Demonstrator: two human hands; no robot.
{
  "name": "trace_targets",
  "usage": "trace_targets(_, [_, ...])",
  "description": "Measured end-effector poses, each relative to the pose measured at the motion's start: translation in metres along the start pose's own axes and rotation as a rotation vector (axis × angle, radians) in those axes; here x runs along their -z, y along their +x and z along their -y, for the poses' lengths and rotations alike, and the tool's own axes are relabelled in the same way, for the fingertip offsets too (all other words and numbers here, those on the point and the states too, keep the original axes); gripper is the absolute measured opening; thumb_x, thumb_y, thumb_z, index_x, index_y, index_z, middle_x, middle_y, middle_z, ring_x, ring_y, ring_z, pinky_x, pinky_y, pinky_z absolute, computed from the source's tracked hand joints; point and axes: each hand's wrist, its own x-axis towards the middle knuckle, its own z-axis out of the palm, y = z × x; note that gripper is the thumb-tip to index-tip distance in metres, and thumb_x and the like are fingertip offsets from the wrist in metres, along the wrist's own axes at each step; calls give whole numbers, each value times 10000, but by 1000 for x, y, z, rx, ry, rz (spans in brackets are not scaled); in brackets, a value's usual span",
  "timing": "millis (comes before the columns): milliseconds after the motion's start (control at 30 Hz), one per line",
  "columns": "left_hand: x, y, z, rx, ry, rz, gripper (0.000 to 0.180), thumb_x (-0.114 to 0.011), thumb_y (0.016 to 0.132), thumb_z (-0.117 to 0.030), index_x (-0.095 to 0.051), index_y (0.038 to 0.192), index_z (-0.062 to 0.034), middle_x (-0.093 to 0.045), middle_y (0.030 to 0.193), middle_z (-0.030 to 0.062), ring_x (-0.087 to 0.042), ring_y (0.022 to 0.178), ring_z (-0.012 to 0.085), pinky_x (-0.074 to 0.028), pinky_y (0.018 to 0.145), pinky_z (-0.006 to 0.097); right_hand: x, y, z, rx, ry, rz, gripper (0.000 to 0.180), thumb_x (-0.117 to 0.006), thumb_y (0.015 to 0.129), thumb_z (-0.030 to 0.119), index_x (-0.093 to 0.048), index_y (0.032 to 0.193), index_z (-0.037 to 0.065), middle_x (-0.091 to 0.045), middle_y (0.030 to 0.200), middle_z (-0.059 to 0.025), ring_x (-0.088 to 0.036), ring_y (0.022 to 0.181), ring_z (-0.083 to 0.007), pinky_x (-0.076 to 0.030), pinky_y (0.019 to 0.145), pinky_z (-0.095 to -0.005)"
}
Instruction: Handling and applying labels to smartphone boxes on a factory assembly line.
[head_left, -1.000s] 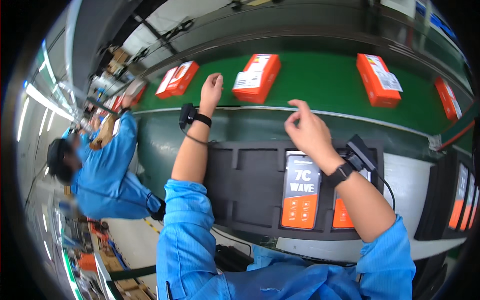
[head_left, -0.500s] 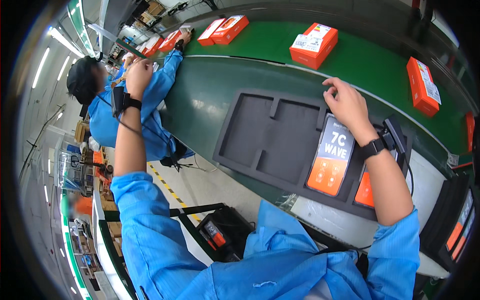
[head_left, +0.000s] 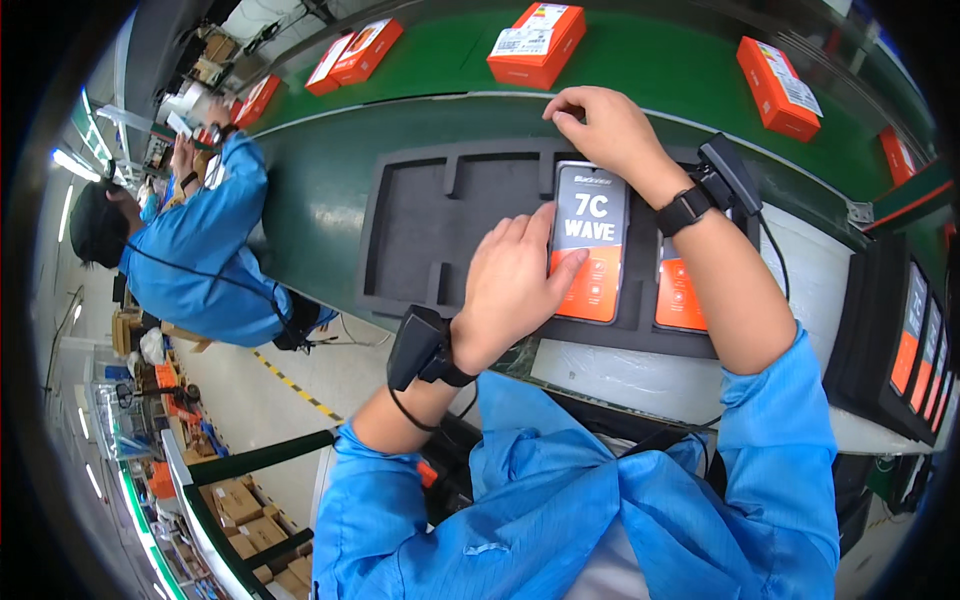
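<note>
Now, in the head view, the left hand (head_left: 508,285) is at a phone (head_left: 596,222), thumb parted from the fingers and laid over the front, fingertips by its left edge (whether they pinch it, I cannot tell). That phone sits face up in a black foam tray (head_left: 408,225), just left of a second phone (head_left: 682,297). Above its top end hangs the right hand (head_left: 605,130), fingers loosely bent, orange boxes (head_left: 538,48) beyond on the green belt (head_left: 660,60).
</note>
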Motion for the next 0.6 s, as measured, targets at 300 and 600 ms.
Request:
trace_targets(300, [-18, -4, 1, 181, -954, 148, 414, -441, 1029, -235, -509, 1292, 77, -662, 1033, 118, -591, 962, 139, -452, 886, 279, 18, 5, 4, -86, 116, -64, 201, -595, 845, 210, -718, 916, 68, -709, 828, -88, -675, 759, -213, -508, 697, -318])
trace_targets(600, [11, -15, 39, 369, -1452, -73, 378, -447, 1019, -194, -508, 1292, 60, -639, 1170, 103, -620, 1026, 147, -486, 909, 296, 40, -6, 15, -193, -82, -81, 179, -597, 814, 206, -719, 848, 80, -702, 790, -79, -674, 755, -258, -519, 685, -359])
